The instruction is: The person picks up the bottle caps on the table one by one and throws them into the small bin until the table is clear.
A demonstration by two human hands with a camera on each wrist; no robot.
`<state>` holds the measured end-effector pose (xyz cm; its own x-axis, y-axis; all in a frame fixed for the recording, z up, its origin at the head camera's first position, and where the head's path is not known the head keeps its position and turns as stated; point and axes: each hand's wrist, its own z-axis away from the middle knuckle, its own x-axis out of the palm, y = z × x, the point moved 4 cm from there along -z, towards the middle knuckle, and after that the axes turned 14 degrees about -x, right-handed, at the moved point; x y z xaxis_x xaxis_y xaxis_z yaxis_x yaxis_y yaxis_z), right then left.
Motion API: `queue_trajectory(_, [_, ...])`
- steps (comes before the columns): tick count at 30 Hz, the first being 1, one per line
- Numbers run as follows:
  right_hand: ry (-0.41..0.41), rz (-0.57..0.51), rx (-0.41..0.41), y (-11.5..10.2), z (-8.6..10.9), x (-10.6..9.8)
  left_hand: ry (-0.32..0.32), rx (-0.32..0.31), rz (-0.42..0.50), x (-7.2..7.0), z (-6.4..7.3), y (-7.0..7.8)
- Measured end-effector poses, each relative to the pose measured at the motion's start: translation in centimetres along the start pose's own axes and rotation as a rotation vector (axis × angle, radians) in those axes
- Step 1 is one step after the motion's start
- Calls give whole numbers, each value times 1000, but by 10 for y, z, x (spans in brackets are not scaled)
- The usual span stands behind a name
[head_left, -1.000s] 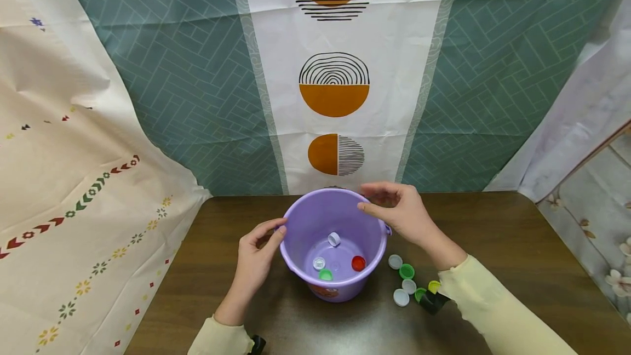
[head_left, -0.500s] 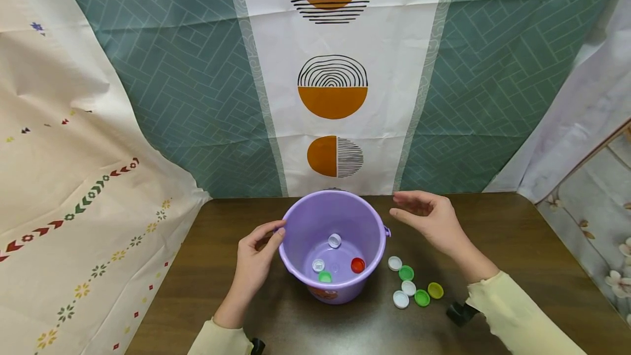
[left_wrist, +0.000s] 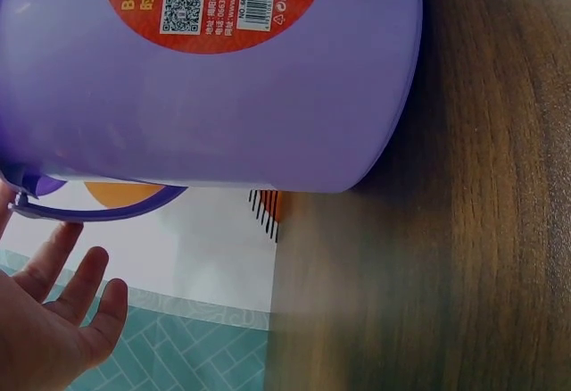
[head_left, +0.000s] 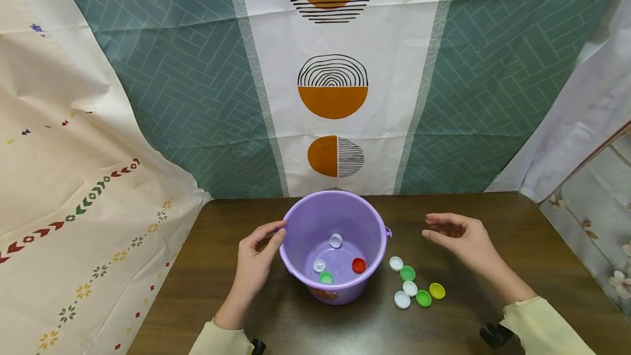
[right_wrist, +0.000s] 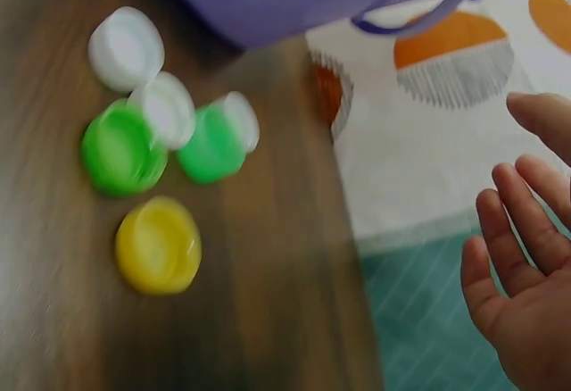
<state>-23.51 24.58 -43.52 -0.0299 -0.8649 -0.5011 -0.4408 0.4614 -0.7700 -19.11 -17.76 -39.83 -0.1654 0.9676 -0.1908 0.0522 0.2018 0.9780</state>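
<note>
A purple bucket (head_left: 345, 293) stands upright on the table, with several bottle caps on its floor: a red cap (head_left: 359, 265), a green cap (head_left: 326, 278) and white ones. My left hand (head_left: 257, 253) holds the bucket's left rim between thumb and index finger; in the left wrist view its other fingers (left_wrist: 85, 288) spread loosely below the handle (left_wrist: 107, 211). My right hand (head_left: 463, 240) hovers over the table right of the bucket, fingers relaxed and holding nothing. Below and left of it lie several loose caps, among them a yellow cap (head_left: 436, 291) and a green cap (head_left: 423, 298).
The brown wooden table (head_left: 197, 300) ends at a hanging cloth (head_left: 340, 125) close behind the bucket. A cream cloth (head_left: 98, 207) drapes along the left side, and a pale flowered cloth (head_left: 596, 223) along the right.
My right hand has moved from the bucket's right rim out to the right and lower, uncovering the yellow cap. The left hand has stayed at the rim.
</note>
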Motion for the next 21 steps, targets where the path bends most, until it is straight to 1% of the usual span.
queue_trajectory(5, [-59,15,-11,11,15,-9,3,-4,5,-1,0,0])
queue_trajectory(8, [-108,2,2,18,23,-11,0,-5,5,-1,1,0])
queue_trajectory(12, [-187,-30,20,29,31,-8,0,-6,7,-1,1,0])
queue_trajectory(16, [-249,-68,11,35,37,-3,1,-5,10,-1,1,-1])
queue_trajectory(21, [-318,-66,11,42,43,1,-1,-3,11,0,1,1])
